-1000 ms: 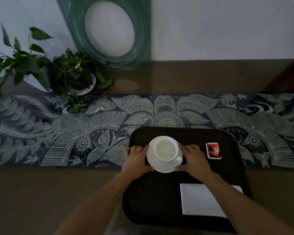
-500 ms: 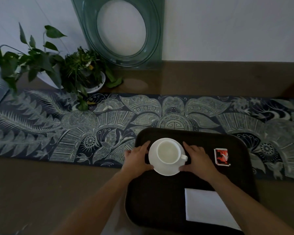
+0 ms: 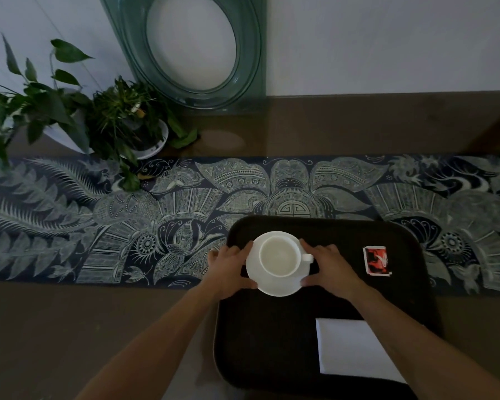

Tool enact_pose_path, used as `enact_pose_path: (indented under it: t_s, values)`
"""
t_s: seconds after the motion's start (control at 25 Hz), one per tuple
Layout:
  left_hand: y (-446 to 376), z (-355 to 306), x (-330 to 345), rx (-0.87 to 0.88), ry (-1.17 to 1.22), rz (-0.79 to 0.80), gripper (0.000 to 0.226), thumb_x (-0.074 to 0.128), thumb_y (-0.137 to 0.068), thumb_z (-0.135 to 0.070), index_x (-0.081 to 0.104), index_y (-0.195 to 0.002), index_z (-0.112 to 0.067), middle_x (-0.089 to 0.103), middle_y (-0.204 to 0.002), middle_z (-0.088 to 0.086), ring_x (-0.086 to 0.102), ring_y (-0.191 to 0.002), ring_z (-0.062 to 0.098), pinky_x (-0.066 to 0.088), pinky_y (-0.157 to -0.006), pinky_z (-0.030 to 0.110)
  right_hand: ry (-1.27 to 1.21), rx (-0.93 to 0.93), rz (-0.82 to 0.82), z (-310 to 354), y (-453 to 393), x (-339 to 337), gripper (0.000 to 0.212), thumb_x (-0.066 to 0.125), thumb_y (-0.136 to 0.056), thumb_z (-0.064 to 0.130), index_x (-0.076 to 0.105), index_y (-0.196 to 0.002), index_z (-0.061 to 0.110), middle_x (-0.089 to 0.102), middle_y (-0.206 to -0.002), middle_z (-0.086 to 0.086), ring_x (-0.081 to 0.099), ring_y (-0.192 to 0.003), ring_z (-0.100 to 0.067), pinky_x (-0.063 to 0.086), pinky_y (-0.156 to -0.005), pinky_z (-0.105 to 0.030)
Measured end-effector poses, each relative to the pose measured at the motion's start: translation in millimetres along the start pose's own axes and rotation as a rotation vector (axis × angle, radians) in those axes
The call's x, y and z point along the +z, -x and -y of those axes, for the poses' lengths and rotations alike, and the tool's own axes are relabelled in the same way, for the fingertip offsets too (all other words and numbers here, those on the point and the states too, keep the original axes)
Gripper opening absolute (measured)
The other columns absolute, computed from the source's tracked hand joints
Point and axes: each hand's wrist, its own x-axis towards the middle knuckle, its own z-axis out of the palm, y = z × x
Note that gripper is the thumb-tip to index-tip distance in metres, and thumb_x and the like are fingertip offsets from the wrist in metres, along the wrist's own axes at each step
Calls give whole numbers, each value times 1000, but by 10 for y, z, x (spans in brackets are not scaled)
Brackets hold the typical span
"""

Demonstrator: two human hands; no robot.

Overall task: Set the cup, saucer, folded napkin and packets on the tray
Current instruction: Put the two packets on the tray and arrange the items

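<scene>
Against the frame half a second back, little has changed: both hands stay at the saucer's edges, the cup's handle has kept its aim toward 3 o'clock, and the packet and napkin lie where they lay. Only the view has shifted slightly, so the plants and the glass piece sit a little differently in the picture.

The brown counter [image 3: 55,327] carries a dark blue patterned runner [image 3: 98,226] across its width. The black tray [image 3: 266,336] sits at the near centre, its far edge over the runner. A green glass piece with an oval opening [image 3: 191,50] leans at the wall at 12 o'clock, and two potted plants [image 3: 78,116] stand at 10 o'clock.

On the tray, the folded white napkin [image 3: 352,347] lies at 5 o'clock, partly under the right forearm. The white saucer [image 3: 274,285] rests at 11 o'clock of the tray with the white cup [image 3: 279,256] upright on it. A red-and-white packet [image 3: 376,259] lies flat at 2 o'clock of the tray, apart from the saucer; its print is too small to read.

The left hand [image 3: 228,269] curls its fingers and thumb round the saucer's left rim. The right hand [image 3: 329,272] holds the right rim the same way, thumb at the near edge and fingers toward the far edge.
</scene>
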Motion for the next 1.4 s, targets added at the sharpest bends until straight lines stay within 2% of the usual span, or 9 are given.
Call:
enact_pose_path:
  t_s: [0.16, 0.36, 0.76, 1.04, 1.4]
  values:
    - [-11, 72, 16, -5, 17, -6, 108, 69, -68, -62, 5, -151, -35, 45, -125, 0, 30, -127, 25, 12, -108, 52, -4, -19, -6, 15, -17, 16, 102, 76, -75, 42, 11, -153, 29, 50, -135, -3, 34, -126, -26, 37, -103, -42]
    - [-22, 71, 29, 26, 11, 2, 120, 72, -59, -66, 2, -151, -34, 40, -127, 0, 28, -124, 23, 9, -108, 51, -16, 16, -46, 15, 57, 121, 114, 80, -66, 50, 10, -153, 31, 46, -139, -2, 34, -128, -25, 35, -104, -43]
    - [8, 102, 35, 37, 39, -24, 116, 71, -61, -64, 4, -151, -35, 38, -125, -3, 25, -129, 20, 6, -110, 46, -9, 5, -58, 25, 107, 203, 115, 79, -65, 52, 8, -153, 31, 45, -140, 0, 36, -126, -23, 35, -104, -43]
    - [51, 94, 42, 26, 60, -52, 114, 69, -57, -67, 12, -149, -34, 43, -128, -3, 28, -132, 23, 8, -114, 52, 31, 18, -57, 70, 84, 200, 118, 80, -63, 53, 7, -153, 33, 43, -140, 0, 37, -126, -24, 35, -104, -44]
    - [48, 78, 63, -4, 35, -85, 112, 75, -53, -64, 19, -144, -34, 45, -129, -4, 33, -130, 22, 11, -110, 53, 52, 32, -38, 96, 52, 163, 117, 82, -63, 49, 7, -152, 36, 45, -140, 0, 39, -126, -26, 36, -102, -46]
